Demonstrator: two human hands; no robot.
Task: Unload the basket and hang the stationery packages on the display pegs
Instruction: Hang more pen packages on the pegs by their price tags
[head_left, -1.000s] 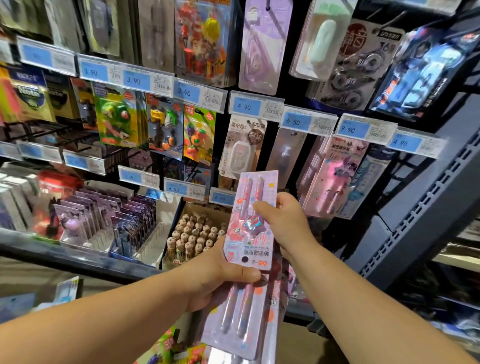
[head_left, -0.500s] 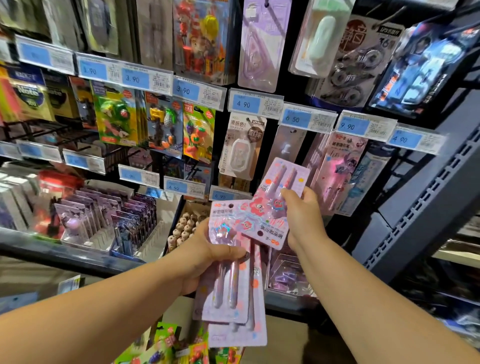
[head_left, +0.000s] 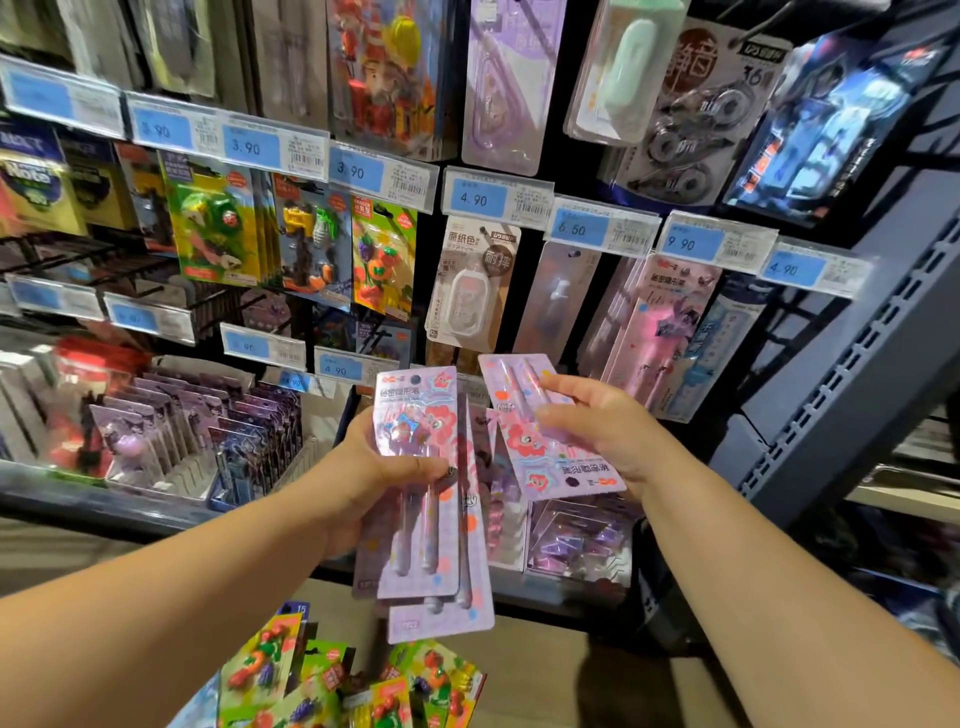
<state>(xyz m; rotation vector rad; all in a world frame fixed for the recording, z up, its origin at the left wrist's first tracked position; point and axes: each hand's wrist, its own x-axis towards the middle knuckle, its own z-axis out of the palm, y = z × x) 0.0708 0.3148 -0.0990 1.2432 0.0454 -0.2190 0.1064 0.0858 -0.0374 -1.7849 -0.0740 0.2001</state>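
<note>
Since the earlier frame, my right hand (head_left: 602, 431) has drawn the single pen package (head_left: 540, 457) clear of the stack of pen packages (head_left: 421, 519); the two no longer overlap. The single package is tilted, header downward, gripped at its right edge. My left hand (head_left: 363, 483) grips the stack upright, thumb across its front. Similar pink hanging packages (head_left: 670, 322) are just beyond.

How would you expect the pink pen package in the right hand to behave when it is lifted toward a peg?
The pen package is probably fairly stiff: it juts out flat from the right hand without sagging. It looks light, since a few fingers alone pinch it. Its glossy plastic blister may be slippery, so a firm pinch seems wise.
</note>
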